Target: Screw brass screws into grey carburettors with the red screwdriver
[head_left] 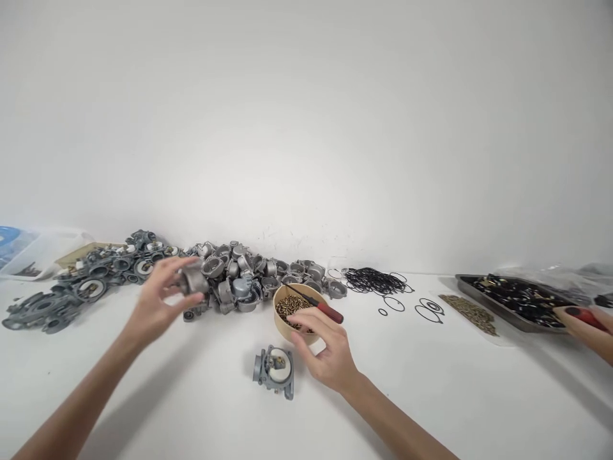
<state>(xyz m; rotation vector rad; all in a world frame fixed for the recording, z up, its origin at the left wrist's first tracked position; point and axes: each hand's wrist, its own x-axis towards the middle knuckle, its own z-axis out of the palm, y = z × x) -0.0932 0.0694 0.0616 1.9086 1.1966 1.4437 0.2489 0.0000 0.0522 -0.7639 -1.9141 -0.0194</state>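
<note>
My left hand (163, 297) is closed around a grey metal carburetor float bowl (195, 280), held above the table in front of a pile of similar bowls (242, 287). My right hand (328, 348) is at the near right side of a round tan container (282, 329). Its thumb and fingers are apart, and I see nothing between them. Small brass screws (290, 308) fill the container, and a screwdriver with a red and black handle (329, 312) rests across its rim. Just in front lies a carburetor body (275, 370) with a white float facing up.
Carburetor bodies (90, 287) are heaped at left beside a clear plastic bin (48, 246). Black rubber rings (373, 281) lie right of centre. Farther right are small brass parts (472, 314) and a dark tray (520, 322). Another person's hand (582, 326) holds a red-handled tool there.
</note>
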